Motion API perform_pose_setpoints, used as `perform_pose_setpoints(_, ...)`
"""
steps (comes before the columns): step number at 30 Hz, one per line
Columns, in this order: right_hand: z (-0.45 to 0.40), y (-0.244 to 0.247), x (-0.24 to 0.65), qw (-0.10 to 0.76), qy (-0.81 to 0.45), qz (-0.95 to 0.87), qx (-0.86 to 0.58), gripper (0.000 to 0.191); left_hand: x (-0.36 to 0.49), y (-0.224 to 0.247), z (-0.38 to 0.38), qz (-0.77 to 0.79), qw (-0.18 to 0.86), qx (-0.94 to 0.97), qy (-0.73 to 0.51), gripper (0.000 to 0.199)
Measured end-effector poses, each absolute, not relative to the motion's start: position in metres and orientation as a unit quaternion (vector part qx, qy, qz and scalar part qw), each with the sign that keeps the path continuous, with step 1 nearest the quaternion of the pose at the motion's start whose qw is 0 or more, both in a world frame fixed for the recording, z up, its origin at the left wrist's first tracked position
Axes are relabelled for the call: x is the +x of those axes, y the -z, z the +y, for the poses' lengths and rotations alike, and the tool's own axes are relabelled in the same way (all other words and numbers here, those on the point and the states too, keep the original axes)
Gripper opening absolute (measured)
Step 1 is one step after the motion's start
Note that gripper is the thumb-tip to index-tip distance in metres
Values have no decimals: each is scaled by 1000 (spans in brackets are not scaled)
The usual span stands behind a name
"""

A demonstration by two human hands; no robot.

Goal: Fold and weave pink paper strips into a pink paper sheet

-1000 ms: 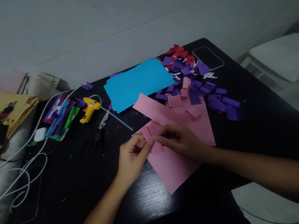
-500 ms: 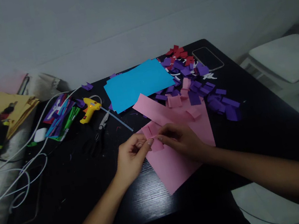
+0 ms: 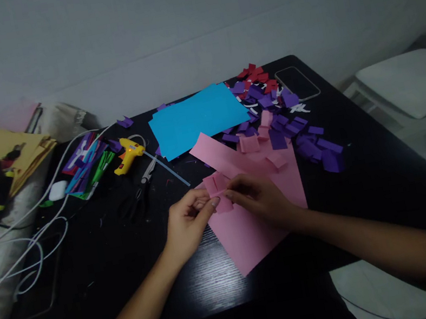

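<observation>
A small folded pink paper piece (image 3: 215, 184) is pinched between both hands above a large pink sheet (image 3: 249, 246). My left hand (image 3: 186, 222) grips its left side with thumb and fingers. On its right side, my right hand (image 3: 259, 198) pinches the piece near the middle crease. A long pink strip (image 3: 216, 153) lies across the large sheet and runs toward my right hand. Several small pink folded pieces (image 3: 249, 143) rest at the upper part of the sheet.
Blue sheets (image 3: 198, 121) lie at the back of the black table (image 3: 114, 298). Purple pieces (image 3: 310, 148) and red pieces (image 3: 253, 72) are scattered to the right, near a phone (image 3: 297, 83). Leftward are a yellow glue gun (image 3: 128, 155), scissors (image 3: 139, 197) and white cables (image 3: 27, 252).
The hands stay almost in place, both still pinching the small pink piece. Its upper part has tilted slightly to the right.
</observation>
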State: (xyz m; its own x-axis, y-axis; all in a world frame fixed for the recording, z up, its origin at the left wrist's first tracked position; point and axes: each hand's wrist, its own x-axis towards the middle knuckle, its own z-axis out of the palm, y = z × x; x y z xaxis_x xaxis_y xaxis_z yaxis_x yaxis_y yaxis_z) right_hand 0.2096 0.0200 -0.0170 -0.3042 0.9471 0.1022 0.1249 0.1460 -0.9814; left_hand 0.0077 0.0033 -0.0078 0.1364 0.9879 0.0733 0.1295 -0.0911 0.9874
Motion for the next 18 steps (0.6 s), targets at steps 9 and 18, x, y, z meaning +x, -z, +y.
perform_pose_setpoints(9,20,19,208,426,-488,-642,-411,17,6,8,3,485,439,611,-445,14)
perform_pose_setpoints(18,19,16,210,430,-482,-650,-400,15,5,9,4,482,405,636,-447,15)
